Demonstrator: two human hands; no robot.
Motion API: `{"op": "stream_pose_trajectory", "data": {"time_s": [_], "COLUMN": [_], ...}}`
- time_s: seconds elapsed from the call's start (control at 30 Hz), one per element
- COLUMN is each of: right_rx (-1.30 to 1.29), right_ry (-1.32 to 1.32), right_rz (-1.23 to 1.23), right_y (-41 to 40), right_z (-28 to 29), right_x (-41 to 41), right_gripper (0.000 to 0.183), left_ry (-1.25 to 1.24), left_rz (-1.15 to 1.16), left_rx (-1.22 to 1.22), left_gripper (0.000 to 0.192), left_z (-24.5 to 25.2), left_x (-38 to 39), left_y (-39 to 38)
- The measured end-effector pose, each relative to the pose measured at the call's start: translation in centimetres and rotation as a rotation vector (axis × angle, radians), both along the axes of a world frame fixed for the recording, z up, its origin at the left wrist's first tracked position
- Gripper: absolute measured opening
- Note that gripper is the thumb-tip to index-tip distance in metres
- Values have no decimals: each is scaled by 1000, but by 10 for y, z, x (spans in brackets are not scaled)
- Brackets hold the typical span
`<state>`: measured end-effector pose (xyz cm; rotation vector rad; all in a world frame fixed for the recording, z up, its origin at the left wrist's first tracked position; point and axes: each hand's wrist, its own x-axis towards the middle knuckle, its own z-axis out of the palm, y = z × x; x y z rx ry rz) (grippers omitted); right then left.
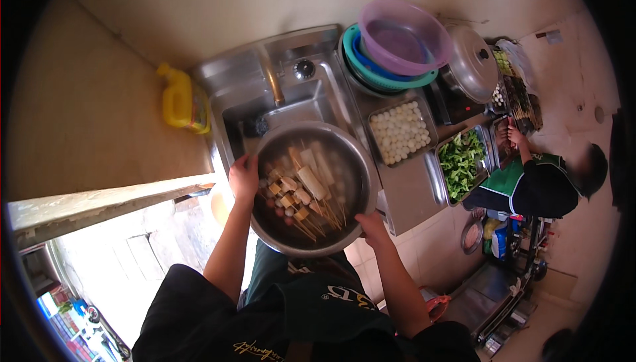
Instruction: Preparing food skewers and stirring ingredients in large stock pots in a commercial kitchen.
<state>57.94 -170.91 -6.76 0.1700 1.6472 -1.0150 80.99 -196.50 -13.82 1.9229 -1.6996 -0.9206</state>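
Between my hands is a large round metal basin [365,173], held at its rim over the near edge of the steel sink. My left hand [244,175] grips the rim on the left side, and my right hand [371,226] grips it at the lower right. Cloudy liquid fills the basin. Several bamboo skewers [300,195] lie in it, threaded with pale rolls, yellow cubes, balls and pinkish pieces. Beyond the basin, the brass-coloured faucet [274,81] hangs over the sink bowl. The fingers under the rim are partly hidden.
A yellow jug [184,101] stands left of the sink [308,96]. To the right are stacked plastic basins [405,39], a tray of small white eggs or balls [401,133], a tray of leafy greens [462,165] and a lidded pot [472,63]. A co-worker [536,183] stands farther right, hands over another tray.
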Motion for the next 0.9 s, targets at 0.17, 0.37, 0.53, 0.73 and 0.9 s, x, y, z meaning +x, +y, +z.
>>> {"op": "stream_pose_trajectory", "data": {"time_s": [0.17, 0.37, 0.53, 0.73, 0.9], "right_rx": [-78, -157, -141, -93, -86], "right_ry": [45, 156, 136, 115, 109], "right_rz": [54, 95, 131, 121, 105], "right_y": [9, 17, 10, 2, -10], "right_z": [-17, -32, -23, -14, -2], "right_x": [0, -6, -4, -7, -7], "right_gripper": [47, 45, 42, 38, 34], "left_ry": [-84, -106, -3, -69, -75], "left_rz": [-70, -437, -1285, -1317, -1314], "left_rx": [-38, -542, -620, -486, -445], "left_gripper": [39, 31, 43, 46, 51], "left_z": [-8, 77, 45, 19, 11], "left_x": [7, -31, -62, -74, -74], "left_y": [0, 17, 34, 41, 37]}}
